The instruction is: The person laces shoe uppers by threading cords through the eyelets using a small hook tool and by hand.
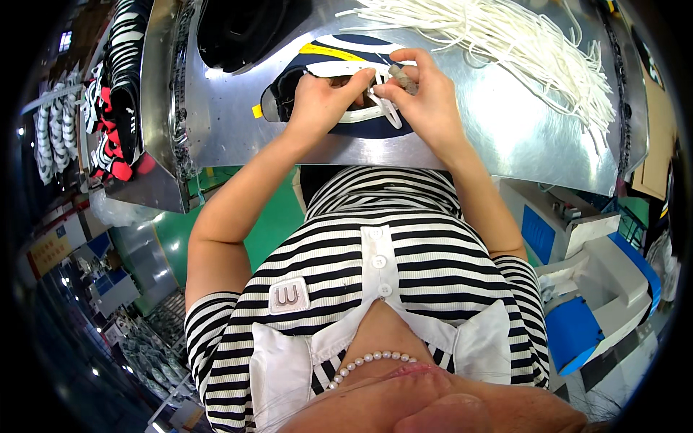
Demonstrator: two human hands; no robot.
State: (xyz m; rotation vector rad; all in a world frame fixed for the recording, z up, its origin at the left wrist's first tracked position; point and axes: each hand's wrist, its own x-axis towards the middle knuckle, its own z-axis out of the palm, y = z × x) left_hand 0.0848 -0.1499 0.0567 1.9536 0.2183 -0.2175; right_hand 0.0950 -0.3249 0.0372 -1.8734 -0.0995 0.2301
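A navy and white shoe upper [372, 128] with a yellow strip [332, 53] lies on its side on the metal table in front of me, its dark collar toward the left. My left hand [321, 101] grips it at the lacing opening, thumb on top and the other fingers partly hidden inside. At the same opening, my right hand [429, 94] pinches a white shoelace [390, 112], part of which hangs in a loop over the near side. A greyish wrap [403, 78] covers one right finger. The fingertips of both hands almost meet.
A heap of loose white shoelaces [498, 43] spreads over the table's far right. At the far left stands a glossy black object [242, 32]. The metal table [231, 126] has raised side rails. Black, white and red shoe pieces [112, 133] hang beyond its left rail.
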